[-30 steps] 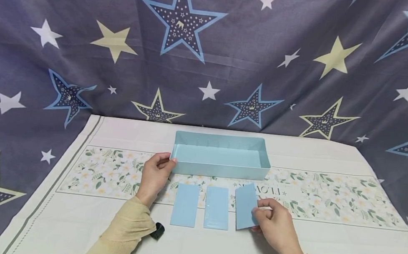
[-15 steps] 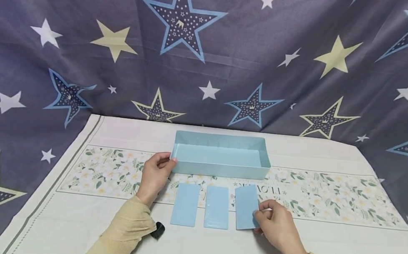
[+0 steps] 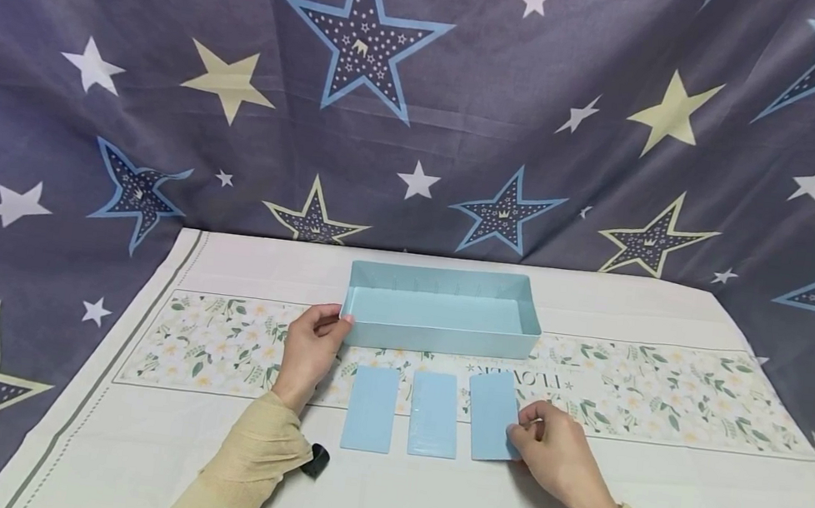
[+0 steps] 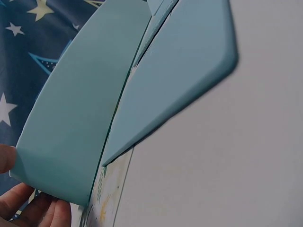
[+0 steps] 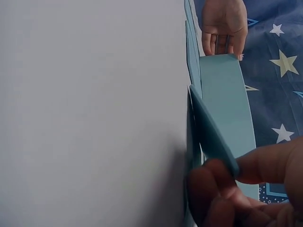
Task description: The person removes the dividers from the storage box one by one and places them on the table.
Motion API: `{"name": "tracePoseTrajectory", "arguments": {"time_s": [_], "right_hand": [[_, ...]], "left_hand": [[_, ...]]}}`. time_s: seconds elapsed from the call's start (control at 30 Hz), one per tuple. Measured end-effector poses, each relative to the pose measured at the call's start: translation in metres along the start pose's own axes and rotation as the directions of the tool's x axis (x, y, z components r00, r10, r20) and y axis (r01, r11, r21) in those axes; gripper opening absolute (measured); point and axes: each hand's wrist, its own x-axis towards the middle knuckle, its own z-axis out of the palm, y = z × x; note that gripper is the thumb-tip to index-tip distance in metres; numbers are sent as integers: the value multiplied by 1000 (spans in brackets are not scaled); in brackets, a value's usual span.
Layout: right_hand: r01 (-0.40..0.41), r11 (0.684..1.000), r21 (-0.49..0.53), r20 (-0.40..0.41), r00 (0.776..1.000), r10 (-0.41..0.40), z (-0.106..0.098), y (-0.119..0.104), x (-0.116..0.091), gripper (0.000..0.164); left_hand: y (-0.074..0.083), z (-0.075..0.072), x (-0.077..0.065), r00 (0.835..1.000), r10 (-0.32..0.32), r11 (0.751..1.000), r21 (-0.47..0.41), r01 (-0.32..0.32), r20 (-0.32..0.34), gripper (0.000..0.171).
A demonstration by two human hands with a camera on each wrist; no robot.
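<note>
A long, open-topped light-blue box point(image 3: 435, 339) stands on the table. My left hand point(image 3: 309, 352) grips its near left corner, with the thumb on the rim and the fingers against the end wall. In front of the box are flat blue rectangular panels in a row: a left one point(image 3: 370, 409), a middle one point(image 3: 434, 415) and a right one point(image 3: 492, 416). My right hand point(image 3: 554, 455) pinches the right panel by its right edge. In the right wrist view this panel point(image 5: 213, 132) is tilted, its held edge raised. The right fingertips partly hide that edge.
A white tablecloth point(image 3: 379, 502) with a floral printed band point(image 3: 663, 396) covers the table. Behind its far edge hangs a dark curtain point(image 3: 424, 105) with stars. A small black object point(image 3: 315, 461) shows beside the left sleeve.
The right panel's raised edge has come down and slightly right, so it lies flatter. My right hand has shifted a little right with it. The left hand and the box stay put.
</note>
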Motion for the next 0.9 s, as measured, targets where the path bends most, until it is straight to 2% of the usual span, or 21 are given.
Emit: {"name": "tracePoseTrajectory", "arguments": {"time_s": [0.6,0.9], "right_hand": [[26,995,-96,33,999,-23,-1,4,2,20],[32,992,-119,50,998,-26,-2,4,2,15]], "left_hand": [[3,-2,0,1000,-15,1000,-12,15,5,41],[3,-2,0,1000,-15,1000,-13,15,5,41]]}}
